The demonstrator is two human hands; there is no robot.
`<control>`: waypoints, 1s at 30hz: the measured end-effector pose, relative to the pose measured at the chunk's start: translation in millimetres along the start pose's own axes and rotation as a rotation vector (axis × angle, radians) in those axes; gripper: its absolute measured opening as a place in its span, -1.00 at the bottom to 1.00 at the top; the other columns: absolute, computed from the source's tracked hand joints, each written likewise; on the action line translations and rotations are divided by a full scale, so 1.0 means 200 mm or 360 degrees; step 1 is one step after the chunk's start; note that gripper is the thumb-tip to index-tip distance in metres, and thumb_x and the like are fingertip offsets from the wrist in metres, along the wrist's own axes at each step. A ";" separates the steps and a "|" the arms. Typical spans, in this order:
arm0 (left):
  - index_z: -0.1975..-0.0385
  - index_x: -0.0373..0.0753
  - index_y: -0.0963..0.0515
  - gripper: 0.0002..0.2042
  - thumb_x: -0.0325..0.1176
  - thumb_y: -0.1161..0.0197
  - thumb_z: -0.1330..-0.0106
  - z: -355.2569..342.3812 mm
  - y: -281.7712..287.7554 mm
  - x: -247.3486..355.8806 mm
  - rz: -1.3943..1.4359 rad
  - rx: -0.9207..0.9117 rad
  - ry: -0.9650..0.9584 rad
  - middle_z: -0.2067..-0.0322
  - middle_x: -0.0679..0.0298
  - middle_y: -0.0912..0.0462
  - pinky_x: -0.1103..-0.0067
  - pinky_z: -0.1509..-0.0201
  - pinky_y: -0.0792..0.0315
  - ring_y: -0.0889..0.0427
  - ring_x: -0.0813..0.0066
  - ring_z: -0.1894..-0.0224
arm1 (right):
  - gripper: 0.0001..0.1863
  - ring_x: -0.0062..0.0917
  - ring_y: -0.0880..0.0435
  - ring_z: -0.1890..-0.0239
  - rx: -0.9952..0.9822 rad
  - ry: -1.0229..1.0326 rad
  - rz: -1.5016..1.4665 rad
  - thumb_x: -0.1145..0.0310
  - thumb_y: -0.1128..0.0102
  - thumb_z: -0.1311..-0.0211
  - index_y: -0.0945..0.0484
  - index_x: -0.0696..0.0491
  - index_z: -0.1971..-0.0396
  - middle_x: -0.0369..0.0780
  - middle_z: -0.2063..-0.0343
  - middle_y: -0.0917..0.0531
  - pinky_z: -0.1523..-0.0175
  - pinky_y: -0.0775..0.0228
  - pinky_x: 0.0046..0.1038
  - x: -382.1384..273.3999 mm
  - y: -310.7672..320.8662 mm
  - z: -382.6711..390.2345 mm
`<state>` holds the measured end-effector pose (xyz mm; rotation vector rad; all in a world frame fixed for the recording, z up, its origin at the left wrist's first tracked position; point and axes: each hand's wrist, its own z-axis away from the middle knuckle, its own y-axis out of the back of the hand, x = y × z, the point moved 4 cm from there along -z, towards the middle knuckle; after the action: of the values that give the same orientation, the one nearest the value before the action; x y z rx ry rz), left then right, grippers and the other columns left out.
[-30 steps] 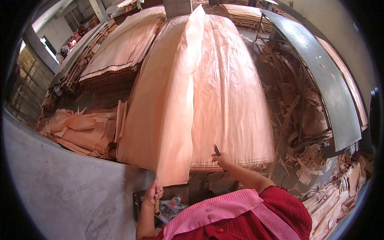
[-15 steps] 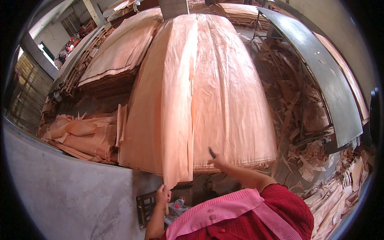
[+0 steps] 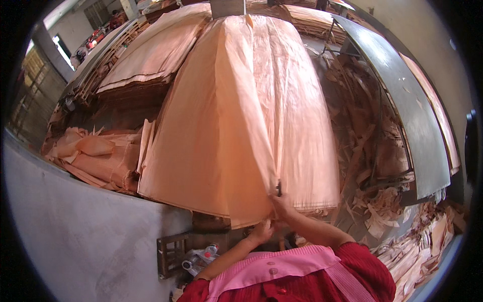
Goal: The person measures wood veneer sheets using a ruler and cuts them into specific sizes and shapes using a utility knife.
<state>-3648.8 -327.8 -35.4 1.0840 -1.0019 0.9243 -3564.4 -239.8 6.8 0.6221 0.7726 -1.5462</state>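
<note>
Head view shows, from left to right, a grey wall [image 3: 75, 236], crumpled veneer scraps [image 3: 95, 156], then the big stack of thin veneer sheets [image 3: 241, 116] in the middle. The left hand [image 3: 260, 232] pinches the near edge of the top sheet [image 3: 251, 201], closed on it from below. The right hand [image 3: 283, 204] presses on the same edge and holds a small dark tool [image 3: 278, 188]; what kind of tool, I cannot tell. I judge the sheet may split or tear along the grain if one hand pulls unevenly. Fingertips are partly hidden under the sheet. At right, the broken strips [image 3: 372, 166] blur together.
</note>
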 end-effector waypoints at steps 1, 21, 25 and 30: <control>0.24 -0.31 -0.44 -0.73 -0.22 -0.05 -0.24 0.01 -0.04 0.07 0.0033 -0.0177 0.0152 0.57 0.22 -0.54 0.58 0.34 -0.38 -0.50 0.49 0.47 | -0.84 -0.75 -0.33 0.64 0.0042 0.0122 -0.0075 0.36 -0.15 -0.05 -0.48 0.12 0.60 -0.43 0.70 -0.40 0.60 -0.13 -0.58 0.01 0.14 -0.03; 0.00 -0.19 -0.31 -0.47 0.07 -0.03 -0.16 0.14 -0.71 -0.52 0.2240 0.1730 0.0311 0.01 0.18 -0.40 0.25 -0.04 -0.30 -0.38 0.20 -0.02 | -0.85 -0.64 -0.40 0.56 0.0483 0.0539 0.0783 0.43 -0.15 0.05 -0.53 0.20 0.48 -0.33 0.64 -0.48 0.45 -0.26 -0.49 -0.52 2.67 0.41; 0.07 -0.25 -0.33 -0.68 -0.33 -0.09 -0.18 -0.16 -1.11 -0.41 0.2115 0.1736 0.0440 0.13 0.18 -0.46 0.35 0.08 -0.40 -0.46 0.26 0.10 | -0.82 -0.62 -0.46 0.52 0.0573 0.0682 0.0756 0.40 -0.21 0.05 -0.54 0.20 0.46 -0.30 0.59 -0.53 0.42 -0.30 -0.48 -0.61 3.16 0.39; 0.10 -0.31 -0.33 -0.74 -0.49 -0.01 -0.19 -0.56 -1.45 -0.04 0.2037 0.1678 0.0388 0.22 0.20 -0.47 0.41 0.12 -0.42 -0.49 0.32 0.16 | -0.85 -0.69 -0.40 0.59 0.0620 0.0752 0.0585 0.41 -0.23 0.07 -0.52 0.18 0.56 -0.39 0.64 -0.47 0.50 -0.25 -0.56 -0.77 3.58 0.42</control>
<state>-3358.0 -282.8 -135.6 1.0077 -0.9431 2.7654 -2832.3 -235.4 92.2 1.3732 0.6537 -1.2229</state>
